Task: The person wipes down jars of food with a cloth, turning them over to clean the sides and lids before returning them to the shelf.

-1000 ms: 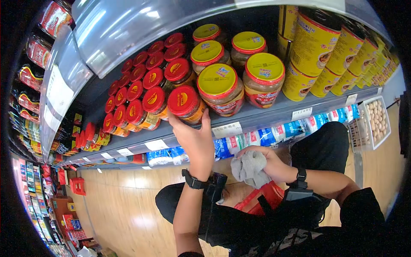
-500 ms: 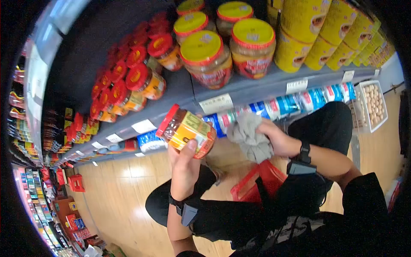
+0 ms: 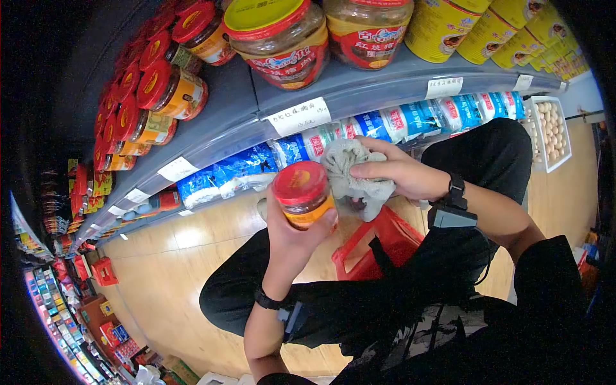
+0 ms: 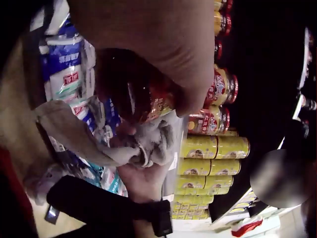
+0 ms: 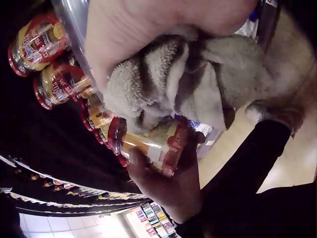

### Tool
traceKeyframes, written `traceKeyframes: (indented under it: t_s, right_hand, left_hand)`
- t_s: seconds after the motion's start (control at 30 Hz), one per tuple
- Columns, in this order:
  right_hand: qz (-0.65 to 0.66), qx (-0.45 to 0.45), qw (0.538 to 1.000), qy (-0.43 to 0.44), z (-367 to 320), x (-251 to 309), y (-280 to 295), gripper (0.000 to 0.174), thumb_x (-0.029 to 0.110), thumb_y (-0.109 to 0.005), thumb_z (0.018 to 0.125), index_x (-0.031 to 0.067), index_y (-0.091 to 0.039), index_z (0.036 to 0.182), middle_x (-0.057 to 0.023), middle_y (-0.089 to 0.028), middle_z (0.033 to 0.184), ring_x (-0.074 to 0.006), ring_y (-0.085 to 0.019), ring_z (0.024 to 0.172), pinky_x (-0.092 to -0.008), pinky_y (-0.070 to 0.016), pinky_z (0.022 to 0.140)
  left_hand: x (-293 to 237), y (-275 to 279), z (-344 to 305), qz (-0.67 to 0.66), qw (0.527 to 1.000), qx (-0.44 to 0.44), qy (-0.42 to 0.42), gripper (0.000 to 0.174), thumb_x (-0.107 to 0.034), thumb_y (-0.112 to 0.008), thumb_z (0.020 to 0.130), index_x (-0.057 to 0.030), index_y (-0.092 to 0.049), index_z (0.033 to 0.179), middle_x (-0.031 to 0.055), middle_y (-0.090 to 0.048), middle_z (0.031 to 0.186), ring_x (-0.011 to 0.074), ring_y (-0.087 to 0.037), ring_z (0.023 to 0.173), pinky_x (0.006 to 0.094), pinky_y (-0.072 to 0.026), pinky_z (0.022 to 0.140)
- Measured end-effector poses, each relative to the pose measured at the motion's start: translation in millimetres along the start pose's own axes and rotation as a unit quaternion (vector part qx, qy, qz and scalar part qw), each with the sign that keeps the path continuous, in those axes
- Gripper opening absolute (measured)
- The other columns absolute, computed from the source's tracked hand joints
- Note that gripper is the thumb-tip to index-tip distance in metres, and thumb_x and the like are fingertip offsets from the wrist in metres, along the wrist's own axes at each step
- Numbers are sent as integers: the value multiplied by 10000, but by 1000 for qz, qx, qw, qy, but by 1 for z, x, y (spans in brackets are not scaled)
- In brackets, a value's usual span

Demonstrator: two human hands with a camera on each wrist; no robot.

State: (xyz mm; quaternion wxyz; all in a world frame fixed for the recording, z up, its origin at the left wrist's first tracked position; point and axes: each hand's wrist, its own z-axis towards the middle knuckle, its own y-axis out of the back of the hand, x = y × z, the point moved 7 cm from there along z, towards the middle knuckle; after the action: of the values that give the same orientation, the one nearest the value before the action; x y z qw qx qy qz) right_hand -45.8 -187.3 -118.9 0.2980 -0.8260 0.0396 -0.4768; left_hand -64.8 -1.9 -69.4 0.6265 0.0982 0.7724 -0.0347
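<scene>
A red-lidded jar (image 3: 301, 192) with an orange label stands nearly upright in my left hand (image 3: 289, 240), whose fingers and thumb wrap its sides. My right hand (image 3: 407, 170) grips a crumpled grey cloth (image 3: 356, 173) just right of the jar. In the right wrist view the cloth (image 5: 168, 79) lies against or very near the jar (image 5: 156, 146), with the left hand (image 5: 171, 191) around it. The left wrist view shows the jar (image 4: 136, 94) dark and partly covered by the hand, with the cloth (image 4: 148, 141) beside it.
Red-lidded jars (image 3: 173, 93), large yellow-lidded jars (image 3: 279, 48) and yellow cans (image 3: 443, 29) stand on the shelf ahead. Blue and white packets (image 3: 231, 170) lie below its edge. A white basket of eggs (image 3: 552, 131) is at the right; a red basket (image 3: 378, 247) sits between the legs.
My left hand has taken the front red-lidded jar off the shelf and brought it back toward the body, turning it upright. The cloth in my right hand has come up beside it.
</scene>
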Motion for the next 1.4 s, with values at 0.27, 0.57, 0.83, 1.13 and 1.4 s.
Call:
traceKeyframes:
  t_s: [0.27, 0.57, 0.83, 1.13, 1.4]
  right_hand:
    - [-117, -73, 988, 70, -3, 32, 10, 443, 170, -753, 846, 30, -607, 1241, -46, -638, 1159, -130, -568, 1097, -286, -446, 957]
    - [-407, -25, 866, 290, -23, 49, -12, 314, 49, -714, 787, 38, -687, 1100, -105, -667, 1045, -228, -647, 992, -329, -503, 878]
    - [-461, 61, 827, 315, -36, 46, -30, 359, -12, -694, 668, 87, -722, 1011, -115, -631, 1061, -314, -652, 957, -375, -528, 836]
    - [-497, -34, 824, 270, -24, 40, -6, 307, 20, -653, 727, 76, -707, 1024, -112, -626, 979, -296, -647, 921, -360, -518, 829]
    - [-459, 65, 839, 284, -29, 34, -15, 330, 31, -658, 758, 75, -705, 1082, -106, -621, 1045, -262, -635, 971, -357, -503, 875]
  left_hand:
    - [-11, -8, 2, 208, 970, -17, -123, 730, -99, -838, 707, -17, -437, 1312, 157, -595, 1192, 259, -624, 1115, 364, -515, 921]
    - [-2, -33, 3, 396, 901, 32, -173, 731, -143, -840, 679, 1, -483, 1300, 197, -608, 1121, 373, -628, 1025, 421, -526, 871]
    - [2, -32, 16, 401, 903, 12, -155, 725, -142, -836, 648, -31, -509, 1286, 178, -602, 1109, 378, -613, 1010, 436, -519, 860]
    - [17, -55, 5, 404, 896, 119, -138, 730, -230, -831, 683, -51, -495, 1306, 216, -605, 1188, 411, -607, 1066, 450, -520, 887]
    - [20, -55, 3, 405, 898, 97, -144, 702, -318, -840, 695, -31, -530, 1256, 210, -607, 1119, 392, -620, 1015, 463, -529, 836]
